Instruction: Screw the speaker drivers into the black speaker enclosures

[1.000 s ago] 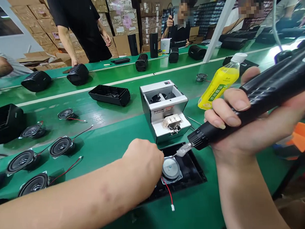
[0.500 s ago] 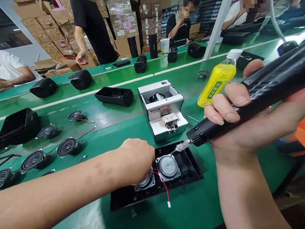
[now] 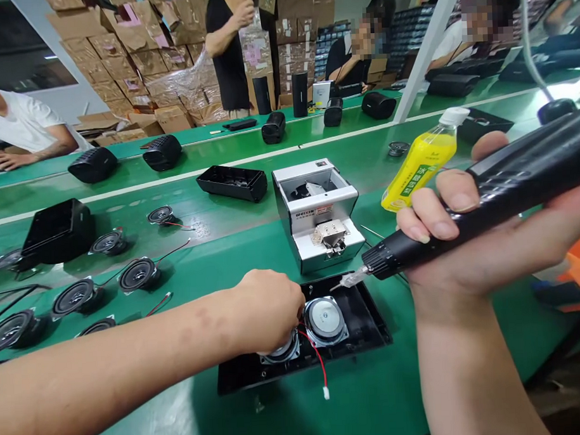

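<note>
I look out over a shiny green table (image 3: 363, 405). Brown boxes (image 3: 117, 46) are piled at the back, and people (image 3: 225, 61) are across from me. A silver machine (image 3: 313, 223) and a yellow bottle (image 3: 419, 165) stand near my hands.

My left hand (image 3: 271, 310) is curled over the left speaker (image 3: 282, 352) and hides part of it. I can't see its fingertips, so I can't tell what it grips. My right hand (image 3: 491, 248) is wrapped around the black screwdriver (image 3: 415, 248), whose back end is cut off by the view's edge.

The black tray (image 3: 364, 316) lies in front of me, its long side going left to right, a bit higher at the right. The screwdriver slants down to the left, its tip above the tray, near the right speaker (image 3: 326, 319).
</note>
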Action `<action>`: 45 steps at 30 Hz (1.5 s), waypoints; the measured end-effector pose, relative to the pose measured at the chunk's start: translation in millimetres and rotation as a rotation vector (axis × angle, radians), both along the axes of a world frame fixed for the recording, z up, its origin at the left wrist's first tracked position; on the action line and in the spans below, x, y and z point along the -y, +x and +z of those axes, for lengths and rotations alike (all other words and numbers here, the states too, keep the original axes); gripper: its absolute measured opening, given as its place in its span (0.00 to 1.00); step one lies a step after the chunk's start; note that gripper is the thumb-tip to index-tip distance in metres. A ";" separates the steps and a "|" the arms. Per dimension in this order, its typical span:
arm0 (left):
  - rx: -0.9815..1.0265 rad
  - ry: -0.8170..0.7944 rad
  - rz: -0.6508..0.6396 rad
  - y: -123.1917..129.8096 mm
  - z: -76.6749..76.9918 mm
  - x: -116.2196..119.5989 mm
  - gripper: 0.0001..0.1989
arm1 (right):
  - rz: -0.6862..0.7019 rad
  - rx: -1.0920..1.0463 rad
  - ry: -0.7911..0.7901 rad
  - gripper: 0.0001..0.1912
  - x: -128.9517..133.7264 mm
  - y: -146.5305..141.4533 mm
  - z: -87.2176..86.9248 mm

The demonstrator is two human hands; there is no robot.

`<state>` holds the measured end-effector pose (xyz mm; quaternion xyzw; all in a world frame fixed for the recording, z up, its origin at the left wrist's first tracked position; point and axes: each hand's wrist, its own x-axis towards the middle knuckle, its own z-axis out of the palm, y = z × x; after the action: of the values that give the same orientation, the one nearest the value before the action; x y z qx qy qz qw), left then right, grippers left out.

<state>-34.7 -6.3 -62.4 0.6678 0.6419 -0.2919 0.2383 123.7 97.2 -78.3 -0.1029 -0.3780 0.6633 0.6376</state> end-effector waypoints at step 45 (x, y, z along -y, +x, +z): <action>0.620 0.880 -0.117 -25.2 -72.7 53.0 0.16 | -0.276 -0.033 0.106 0.29 -25.6 -1.2 -5.8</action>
<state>-60.0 -59.3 -135.1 0.7941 0.5647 0.2025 0.0975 122.6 122.8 -84.1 -0.1091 -0.3842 0.5501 0.7334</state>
